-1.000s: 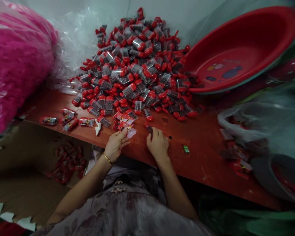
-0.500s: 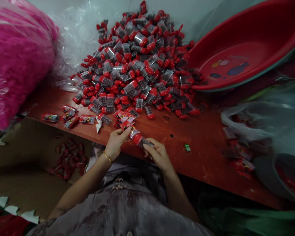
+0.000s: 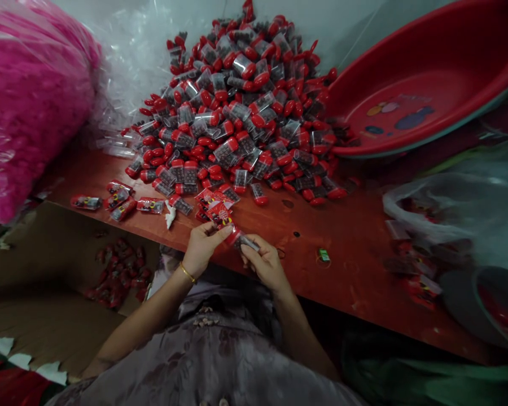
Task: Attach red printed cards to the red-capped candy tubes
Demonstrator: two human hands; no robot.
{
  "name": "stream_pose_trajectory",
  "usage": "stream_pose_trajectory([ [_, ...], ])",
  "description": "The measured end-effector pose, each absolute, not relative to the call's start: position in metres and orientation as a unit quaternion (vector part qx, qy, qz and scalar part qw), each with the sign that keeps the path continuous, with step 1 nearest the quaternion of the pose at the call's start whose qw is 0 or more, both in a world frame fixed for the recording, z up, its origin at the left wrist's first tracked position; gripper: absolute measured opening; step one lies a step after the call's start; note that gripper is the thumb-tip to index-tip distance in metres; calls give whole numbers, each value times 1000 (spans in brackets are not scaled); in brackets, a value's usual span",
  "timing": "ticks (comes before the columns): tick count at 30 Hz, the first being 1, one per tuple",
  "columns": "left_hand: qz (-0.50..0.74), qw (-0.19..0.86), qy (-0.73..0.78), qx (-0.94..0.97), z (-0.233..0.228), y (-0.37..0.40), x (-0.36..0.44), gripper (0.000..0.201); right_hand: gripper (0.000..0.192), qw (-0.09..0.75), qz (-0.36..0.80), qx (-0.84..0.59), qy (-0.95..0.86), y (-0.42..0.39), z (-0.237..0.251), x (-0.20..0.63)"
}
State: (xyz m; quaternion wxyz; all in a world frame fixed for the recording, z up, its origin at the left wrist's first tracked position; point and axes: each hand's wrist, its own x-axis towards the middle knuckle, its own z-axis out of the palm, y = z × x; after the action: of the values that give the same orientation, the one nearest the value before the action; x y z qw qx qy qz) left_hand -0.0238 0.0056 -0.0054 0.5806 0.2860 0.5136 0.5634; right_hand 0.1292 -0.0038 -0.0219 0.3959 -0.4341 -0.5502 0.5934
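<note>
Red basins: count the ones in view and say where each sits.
1 for certain: a large red basin tilted at the far right of the table, beside the pile of red-capped vials. A blurred grey-rimmed container at near right may be another.

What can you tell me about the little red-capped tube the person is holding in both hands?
The small tube looks like clear plastic with dark contents and a rounded red cap. It lies nearly level above the front edge of the red table, cap end toward the left hand, which pinches it together with a printed sleeve. The right hand grips the other end. It is one like those in the pile behind.
</note>
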Motion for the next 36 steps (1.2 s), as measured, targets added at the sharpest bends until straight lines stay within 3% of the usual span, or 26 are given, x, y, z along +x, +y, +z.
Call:
stream_pose_trajectory([
  [10,558,631,495,213,-4,-1,-13,34,24,442,550,-457,-542,-7,-36,112],
  [14,558,631,496,212,-7,0,-11,35,27,400,595,-419,-557,-7,-35,108],
  [20,536,668,465,224,-6,0,-15,37,26,432,627,-407,-505,-5,-34,96],
  [28,557,631,482,246,-2,8,-19,35,29,408,640,-406,-509,-2,-28,94],
  [36,500,697,453,242,4,5,-21,55,31,440,705,-374,-412,-8,-28,86],
])
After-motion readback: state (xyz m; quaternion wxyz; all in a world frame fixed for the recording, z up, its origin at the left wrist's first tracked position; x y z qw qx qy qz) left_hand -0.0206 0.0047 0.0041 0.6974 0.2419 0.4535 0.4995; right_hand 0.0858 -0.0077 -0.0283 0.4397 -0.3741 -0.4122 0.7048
